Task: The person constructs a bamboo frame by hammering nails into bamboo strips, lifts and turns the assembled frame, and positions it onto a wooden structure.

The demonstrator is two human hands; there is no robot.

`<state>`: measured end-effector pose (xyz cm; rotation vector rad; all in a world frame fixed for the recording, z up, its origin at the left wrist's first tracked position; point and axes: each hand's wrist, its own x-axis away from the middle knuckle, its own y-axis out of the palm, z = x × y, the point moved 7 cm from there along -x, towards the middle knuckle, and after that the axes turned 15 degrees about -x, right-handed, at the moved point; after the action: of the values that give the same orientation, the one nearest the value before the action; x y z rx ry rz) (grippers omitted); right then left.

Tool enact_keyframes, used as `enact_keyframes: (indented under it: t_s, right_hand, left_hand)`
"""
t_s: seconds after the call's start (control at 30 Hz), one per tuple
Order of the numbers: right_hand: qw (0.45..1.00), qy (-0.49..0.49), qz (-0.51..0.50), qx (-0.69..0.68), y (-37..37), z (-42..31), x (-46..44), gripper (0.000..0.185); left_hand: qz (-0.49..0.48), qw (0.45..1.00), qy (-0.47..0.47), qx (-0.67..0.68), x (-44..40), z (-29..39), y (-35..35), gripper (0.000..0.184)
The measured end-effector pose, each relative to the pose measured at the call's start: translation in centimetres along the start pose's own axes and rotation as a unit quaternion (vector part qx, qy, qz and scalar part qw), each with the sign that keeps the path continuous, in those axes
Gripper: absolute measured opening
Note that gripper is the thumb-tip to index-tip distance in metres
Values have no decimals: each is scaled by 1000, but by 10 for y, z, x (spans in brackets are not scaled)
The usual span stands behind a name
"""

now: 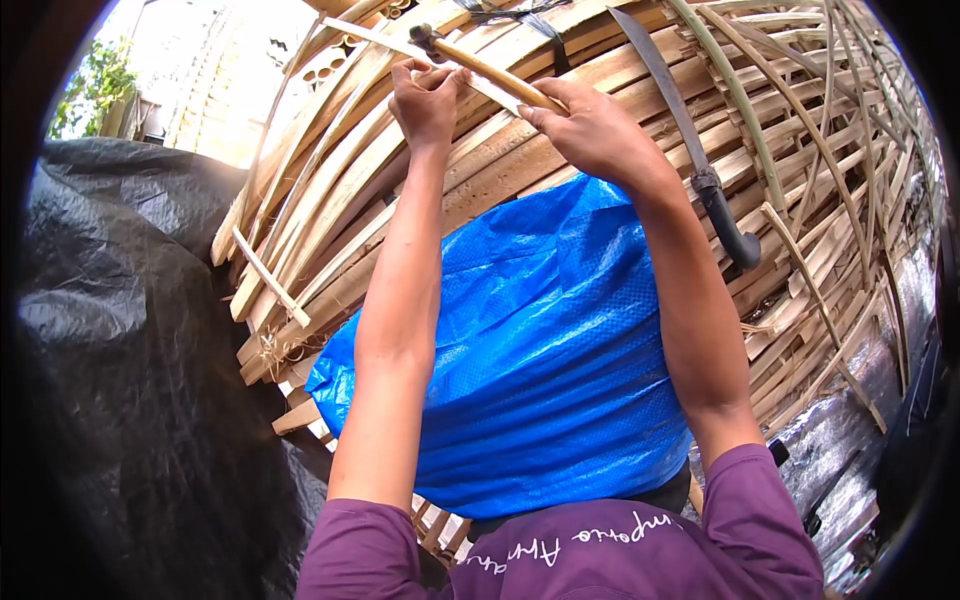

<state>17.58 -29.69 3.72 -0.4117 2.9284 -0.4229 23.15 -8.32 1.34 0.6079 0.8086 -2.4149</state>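
Observation:
My right hand [600,135] is closed around the end of a hammer's [490,68] wooden handle. The hammer's dark head points up and left, above my left hand. A pale thin wooden strip [365,36] runs just under the hammer, its right end close to my right fingertips. My left hand [428,105] is closed, with its fingers pinched at the strip; whether something small is also between them is hidden. To the right of my right hand, a machete [665,90] with a dark handle rests on the wooden slats [505,160].
A blue woven plastic sheet [550,330] covers my lap. Black plastic sheeting [130,330] hangs at the left. Bundled long strips [830,130] curve along the right side, with a silvery sheet [800,470] below them. A black tie [520,12] crosses the slats at the top.

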Motion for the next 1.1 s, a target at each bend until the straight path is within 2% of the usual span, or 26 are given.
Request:
enact_keyframes:
  t_s: [0.03, 0.1, 0.17, 0.23, 0.3, 0.37, 0.4, 0.5, 0.6, 0.63, 0.7, 0.77, 0.8, 0.93, 1.0, 1.03, 1.1]
  right_hand:
    - [1000, -1, 2, 2, -3, -1, 0, 34]
    - [998, 55, -25, -1, -4, 4, 1, 35]
    - [998, 56, -18, -8, -4, 4, 1, 36]
    - [999, 14, -10, -34, -4, 2, -2, 36]
    - [999, 33, -18, -27, -1, 4, 2, 36]
    - [997, 65, -28, -8, -2, 3, 2, 35]
    - [998, 52, -21, -2, -1, 3, 1, 35]
    - [1000, -1, 13, -27, -4, -3, 3, 35]
    - [999, 21, -1, -38, -5, -6, 4, 35]
    - [999, 21, 5, -35, -7, -7, 4, 35]
    - [1000, 0, 18, -25, -10, -2, 2, 35]
    - [1000, 17, 8, -22, -11, 6, -1, 35]
    - [1000, 17, 11, -23, -11, 9, -2, 34]
    - [1000, -2, 11, -10, -8, 6, -1, 34]
    - [1000, 4, 4, -22, -7, 9, -2, 34]
    - [1000, 3, 4, -21, -7, 11, -3, 34]
    - [1000, -2, 15, -25, -9, 12, -4, 34]
  left_hand:
    - [1, 1000, 2, 3, 0, -1, 1, 40]
    - [-8, 1000, -25, 3, 2, -6, 1, 40]
    - [-11, 999, -31, 41, 0, -11, 4, 41]
    - [-7, 999, -2, -47, 4, 4, -2, 42]
    - [-10, 1000, -8, -13, 5, 3, -1, 42]
    - [5, 993, 5, -120, 6, 17, -8, 42]
    - [-3, 999, -14, -41, 4, 13, -6, 42]
    - [-2, 998, -3, -55, 4, 6, -3, 42]
    - [-5, 1000, 1, -25, 3, -4, 1, 43]
    - [-7, 1000, -3, 12, 2, -1, 2, 43]
    - [-19, 1000, -16, 5, 2, -4, 3, 47]
    - [-10, 996, 64, -53, -2, -11, 4, 53]
    - [4, 995, 76, -67, -2, -6, 0, 54]
    - [-22, 991, 98, -93, -4, -1, -2, 52]
    - [-84, 982, 59, -160, -5, -4, 2, 52]
    - [-83, 982, 59, -159, -5, -5, 0, 52]
    - [-39, 946, 176, -271, -2, 9, -4, 57]
